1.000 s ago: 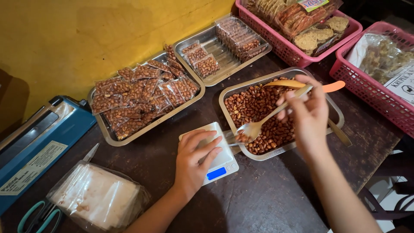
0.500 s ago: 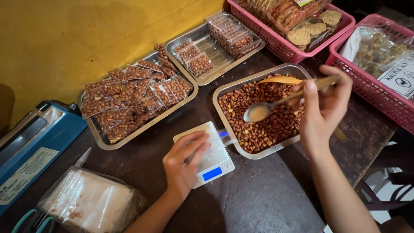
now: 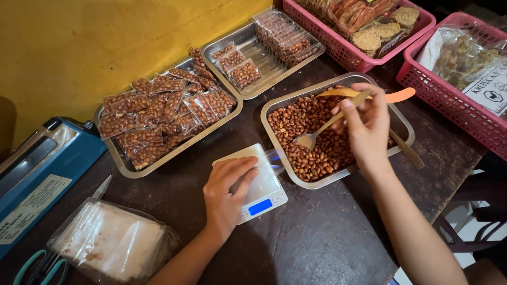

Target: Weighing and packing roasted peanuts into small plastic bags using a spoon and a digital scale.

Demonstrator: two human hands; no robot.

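Right now the right hand (image 3: 364, 124) pinches a metal spoon (image 3: 323, 128) by its handle, bowl down over the roasted peanuts (image 3: 311, 142) in a steel tray (image 3: 274, 108) near the table's right edge. Just left of that tray, the left hand (image 3: 227, 192) lies loosely curled, fingers flat on a small digital pocket scale (image 3: 260, 190) with a lit blue display. Behind it sits another tray of bagged peanuts (image 3: 158, 113); a blue heat sealer (image 3: 37, 169) stands at the left edge.
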